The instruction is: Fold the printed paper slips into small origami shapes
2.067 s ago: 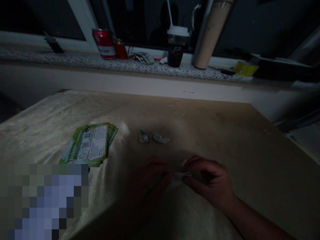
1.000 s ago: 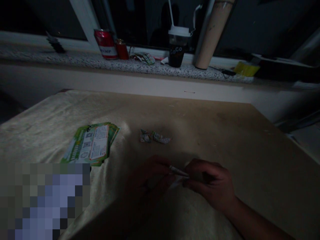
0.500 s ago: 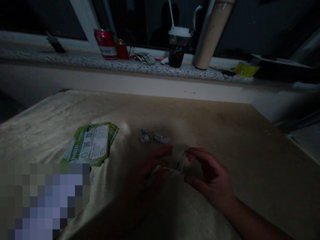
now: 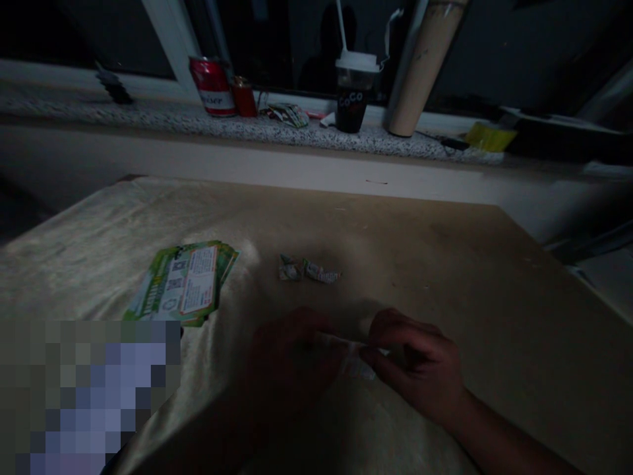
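My left hand (image 4: 297,349) is closed in deep shadow, its fingertips pinching one side of a small pale, thin sheet (image 4: 360,366). On the sheet's other side, the thumb and bent fingers of my right hand (image 4: 420,363) are pinched together at its edge. The sheet looks partly see-through, but the dark hides its exact kind. Beyond my hands lie two small crumpled printed wrappers, one on the left (image 4: 289,269) and one on the right (image 4: 321,272).
A stack of green printed leaflets (image 4: 198,277) lies on the cloth-covered table (image 4: 435,251), left of my hands. The speckled sill (image 4: 267,134) holds a red can (image 4: 212,86), an orange-red container (image 4: 243,97), a lidded cup (image 4: 351,99) and a cardboard tube (image 4: 420,72). Pixelation covers the lower left.
My right hand's fingers have come down and closed on the sheet. The sheet, folded upward before, now lies flatter between my hands. The left fingers have curled in.
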`<move>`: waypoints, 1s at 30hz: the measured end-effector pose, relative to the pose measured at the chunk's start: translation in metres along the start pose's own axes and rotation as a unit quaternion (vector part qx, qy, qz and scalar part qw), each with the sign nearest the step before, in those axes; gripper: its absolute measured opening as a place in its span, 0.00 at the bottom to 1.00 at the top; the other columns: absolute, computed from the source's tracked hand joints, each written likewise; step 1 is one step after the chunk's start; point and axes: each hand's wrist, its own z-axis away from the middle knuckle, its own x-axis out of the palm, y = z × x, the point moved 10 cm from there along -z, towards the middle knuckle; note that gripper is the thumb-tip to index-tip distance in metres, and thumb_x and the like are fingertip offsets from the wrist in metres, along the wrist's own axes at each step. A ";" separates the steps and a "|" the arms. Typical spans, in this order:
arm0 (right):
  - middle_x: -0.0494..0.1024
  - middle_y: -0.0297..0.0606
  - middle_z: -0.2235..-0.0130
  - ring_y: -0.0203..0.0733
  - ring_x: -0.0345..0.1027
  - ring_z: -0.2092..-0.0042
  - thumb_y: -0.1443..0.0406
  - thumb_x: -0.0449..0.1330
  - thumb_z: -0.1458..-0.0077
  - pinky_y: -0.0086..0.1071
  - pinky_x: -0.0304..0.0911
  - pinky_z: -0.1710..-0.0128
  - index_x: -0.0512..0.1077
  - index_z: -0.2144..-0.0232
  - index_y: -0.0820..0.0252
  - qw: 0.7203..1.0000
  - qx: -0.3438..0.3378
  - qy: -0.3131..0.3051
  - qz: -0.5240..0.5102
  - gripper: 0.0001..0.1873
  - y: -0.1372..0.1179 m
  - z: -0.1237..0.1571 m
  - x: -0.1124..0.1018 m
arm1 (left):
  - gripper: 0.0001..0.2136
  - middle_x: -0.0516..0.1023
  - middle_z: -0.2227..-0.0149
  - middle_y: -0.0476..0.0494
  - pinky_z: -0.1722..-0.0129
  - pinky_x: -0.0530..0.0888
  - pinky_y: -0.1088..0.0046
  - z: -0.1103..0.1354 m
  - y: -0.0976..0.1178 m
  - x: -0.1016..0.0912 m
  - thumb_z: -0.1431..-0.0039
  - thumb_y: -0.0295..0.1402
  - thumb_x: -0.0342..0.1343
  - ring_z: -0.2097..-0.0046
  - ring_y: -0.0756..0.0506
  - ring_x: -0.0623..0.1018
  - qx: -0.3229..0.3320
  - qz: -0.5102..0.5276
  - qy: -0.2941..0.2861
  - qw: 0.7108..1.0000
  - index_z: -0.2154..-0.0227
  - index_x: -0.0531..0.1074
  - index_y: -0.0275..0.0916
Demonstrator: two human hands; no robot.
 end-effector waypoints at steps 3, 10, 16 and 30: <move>0.79 0.36 0.71 0.41 0.74 0.69 0.76 0.68 0.46 0.36 0.70 0.68 0.79 0.65 0.57 1.000 -0.010 0.002 0.019 0.10 -0.004 0.001 -0.001 | 0.03 0.82 0.71 0.52 0.68 0.75 0.76 0.002 0.015 0.012 0.42 0.30 0.63 0.70 0.49 0.81 0.075 -0.001 -0.057 0.996 0.67 0.82 0.43; 0.85 0.31 0.68 0.38 0.79 0.69 0.71 0.71 0.47 0.27 0.75 0.69 0.77 0.52 0.48 0.988 0.139 0.051 -0.037 0.21 0.026 0.012 -0.009 | 0.04 0.84 0.70 0.51 0.74 0.74 0.79 0.011 -0.039 0.025 0.41 0.36 0.63 0.71 0.48 0.81 -0.211 0.196 -0.060 0.956 0.66 0.82 0.44; 0.86 0.28 0.68 0.36 0.80 0.70 0.71 0.70 0.43 0.25 0.77 0.68 0.75 0.49 0.43 0.974 0.202 0.057 -0.087 0.23 0.041 0.018 -0.004 | 0.07 0.83 0.74 0.49 0.73 0.75 0.77 0.017 -0.047 0.044 0.46 0.37 0.67 0.73 0.48 0.80 -0.285 0.311 -0.101 0.901 0.71 0.80 0.40; 0.85 0.41 0.57 0.45 0.82 0.56 0.76 0.66 0.42 0.35 0.81 0.59 0.82 0.53 0.53 0.999 0.003 -0.034 0.022 0.18 -0.001 0.003 0.004 | 0.07 0.86 0.72 0.45 0.69 0.81 0.67 0.018 -0.060 0.038 0.49 0.38 0.66 0.70 0.42 0.85 -0.355 0.364 -0.014 0.861 0.73 0.81 0.39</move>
